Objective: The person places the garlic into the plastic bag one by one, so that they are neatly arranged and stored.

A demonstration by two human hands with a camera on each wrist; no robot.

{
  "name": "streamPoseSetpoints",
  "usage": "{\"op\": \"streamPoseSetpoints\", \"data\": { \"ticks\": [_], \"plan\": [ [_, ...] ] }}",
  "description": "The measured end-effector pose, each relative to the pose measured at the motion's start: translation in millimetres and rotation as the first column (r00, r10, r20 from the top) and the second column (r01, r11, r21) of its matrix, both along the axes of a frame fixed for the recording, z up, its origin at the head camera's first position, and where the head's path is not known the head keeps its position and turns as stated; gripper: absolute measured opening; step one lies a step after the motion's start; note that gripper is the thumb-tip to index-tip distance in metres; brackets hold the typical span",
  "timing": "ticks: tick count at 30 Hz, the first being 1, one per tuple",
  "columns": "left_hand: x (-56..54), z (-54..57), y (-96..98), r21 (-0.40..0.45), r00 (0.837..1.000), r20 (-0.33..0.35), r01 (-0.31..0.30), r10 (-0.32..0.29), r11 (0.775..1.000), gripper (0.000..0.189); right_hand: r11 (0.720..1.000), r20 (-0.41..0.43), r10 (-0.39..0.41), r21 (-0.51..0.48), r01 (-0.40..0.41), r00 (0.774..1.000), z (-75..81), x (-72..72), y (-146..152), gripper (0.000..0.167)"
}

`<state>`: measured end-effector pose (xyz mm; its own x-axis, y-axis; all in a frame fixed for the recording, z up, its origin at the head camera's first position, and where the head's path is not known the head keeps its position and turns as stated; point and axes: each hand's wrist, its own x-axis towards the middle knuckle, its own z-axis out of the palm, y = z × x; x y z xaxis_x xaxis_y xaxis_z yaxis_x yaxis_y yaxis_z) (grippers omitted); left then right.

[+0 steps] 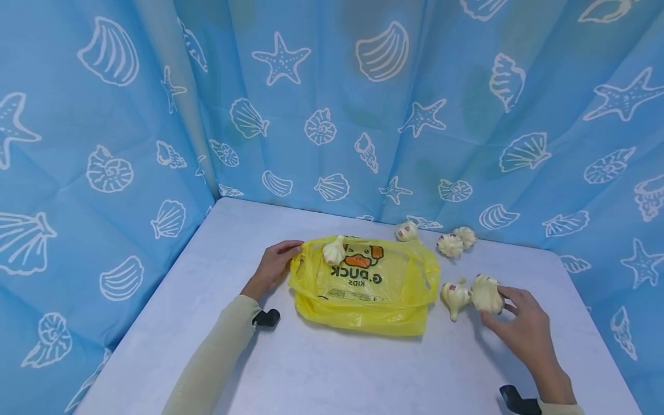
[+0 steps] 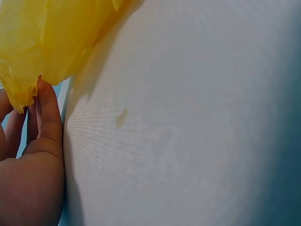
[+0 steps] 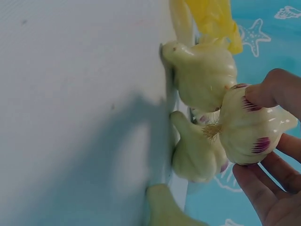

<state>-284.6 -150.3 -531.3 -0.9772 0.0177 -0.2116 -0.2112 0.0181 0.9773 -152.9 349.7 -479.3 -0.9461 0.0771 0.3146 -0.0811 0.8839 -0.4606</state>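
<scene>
left hand (image 1: 274,268): fingers pinch edge of yellow bag (image 1: 363,294) | right hand (image 1: 525,323): fingers pinch 1 garlic bulb (image 1: 486,294) | 1 more bulb (image 1: 334,252) lies on bag

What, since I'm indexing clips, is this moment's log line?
left hand: pinches yellow bag; right hand: holds garlic bulb; table: other garlic bulbs

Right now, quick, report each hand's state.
Left hand: closed, pinching the yellow G.Duck Kids plastic bag at its edge.
Right hand: closed, holding a garlic bulb between thumb and fingers.
</scene>
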Motion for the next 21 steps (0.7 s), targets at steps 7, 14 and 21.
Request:
{"op": "streamPoseSetpoints", "data": {
  "ticks": [7,14,21],
  "plan": [
    [0.1,0.5,0.2,0.001,1.0,0.014,-0.001,0.001,1.0,0.026,0.999,-0.056,0.02,-0.044,-0.022,0.998,10.6,-9.0,-9.7,0.066],
    [-0.2,1.6,1.4,-0.001,1.0,0.02,-0.008,0.008,1.0,0.026,0.99,-0.032,0.048,-0.135,-0.052,0.998,23.4,-24.1,-27.2,0.065],
    [1.0,1.3,1.6,-0.019,1.0,0.016,-0.005,0.006,1.0,0.027,0.975,-0.039,0.106,-0.194,-0.111,0.994,33.4,-41.1,-55.9,0.063]
  ]
}}
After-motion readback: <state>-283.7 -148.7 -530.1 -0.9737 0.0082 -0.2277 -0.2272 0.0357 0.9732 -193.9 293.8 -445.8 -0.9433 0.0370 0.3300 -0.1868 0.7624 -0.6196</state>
